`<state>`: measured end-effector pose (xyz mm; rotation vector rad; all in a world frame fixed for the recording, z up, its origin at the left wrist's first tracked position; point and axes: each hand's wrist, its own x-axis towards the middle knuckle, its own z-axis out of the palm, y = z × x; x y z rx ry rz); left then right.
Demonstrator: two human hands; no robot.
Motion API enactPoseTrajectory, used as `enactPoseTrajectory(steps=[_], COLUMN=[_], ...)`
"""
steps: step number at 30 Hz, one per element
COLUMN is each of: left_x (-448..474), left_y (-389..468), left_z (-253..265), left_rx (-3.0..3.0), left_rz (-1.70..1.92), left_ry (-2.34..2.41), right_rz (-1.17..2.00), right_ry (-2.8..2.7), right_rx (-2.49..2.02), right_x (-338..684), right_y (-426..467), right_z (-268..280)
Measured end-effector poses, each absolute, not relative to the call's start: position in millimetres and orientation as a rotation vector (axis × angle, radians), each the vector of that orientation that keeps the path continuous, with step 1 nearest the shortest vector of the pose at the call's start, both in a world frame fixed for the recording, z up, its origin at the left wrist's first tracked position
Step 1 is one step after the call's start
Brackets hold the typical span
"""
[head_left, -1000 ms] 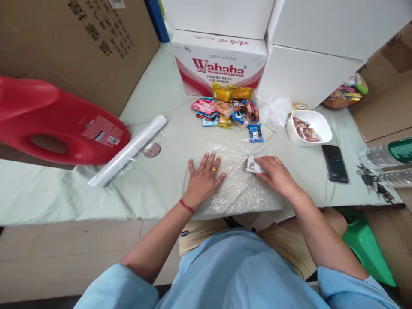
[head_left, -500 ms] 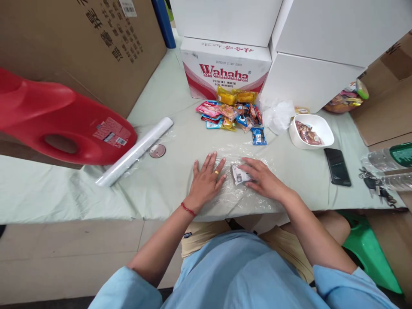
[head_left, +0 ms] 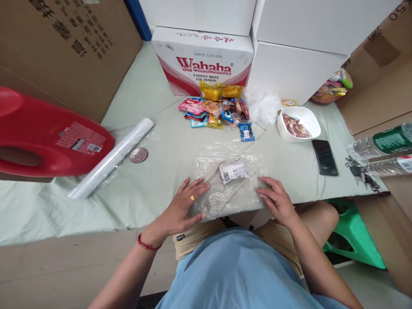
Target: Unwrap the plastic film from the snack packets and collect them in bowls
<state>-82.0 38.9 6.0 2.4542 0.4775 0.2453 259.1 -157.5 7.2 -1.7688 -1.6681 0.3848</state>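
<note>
A small white snack packet (head_left: 233,170) with a barcode lies on a sheet of clear plastic film (head_left: 222,196) spread near the table's front edge. My left hand (head_left: 185,206) is at the film's left edge, fingers apart, with a gold ring and a red bracelet on that arm. At the film's right edge is my right hand (head_left: 276,199), its fingers loosely bent and spread. Both hands are apart from the packet, and neither is seen gripping anything.
A roll of plastic film (head_left: 112,159), a round disc (head_left: 138,155) and a red jug (head_left: 54,133) are on the left. Snack packets (head_left: 215,109) lie by the Wahaha box (head_left: 202,60). A white bowl (head_left: 298,124), phone (head_left: 325,157), keys (head_left: 362,174) and bottles (head_left: 383,143) are on the right.
My right hand has left the packet and moved right and nearer to me, to the film's edge. My left hand has moved left and nearer to me. The view has shifted slightly.
</note>
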Motion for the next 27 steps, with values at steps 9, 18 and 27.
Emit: enactPoseTrajectory(steps=[9, 18, 27], left_x=[-60.5, -55.5, -36.7], left_y=[63.6, 74.5, 40.8], left_z=[-4.7, -2.9, 23.7], left_rx=[2.056, 1.854, 2.331], left_rz=[0.566, 0.962, 1.060], left_ry=[0.973, 1.716, 1.218], right_rz=[0.764, 0.059, 0.447], right_ry=[-1.353, -1.420, -1.961], right_rx=[-1.702, -2.149, -1.592], right_x=[295.9, 290.5, 279.4], right_y=[-78.6, -35.1, -47.3], right_z=[44.9, 32.6, 51.4])
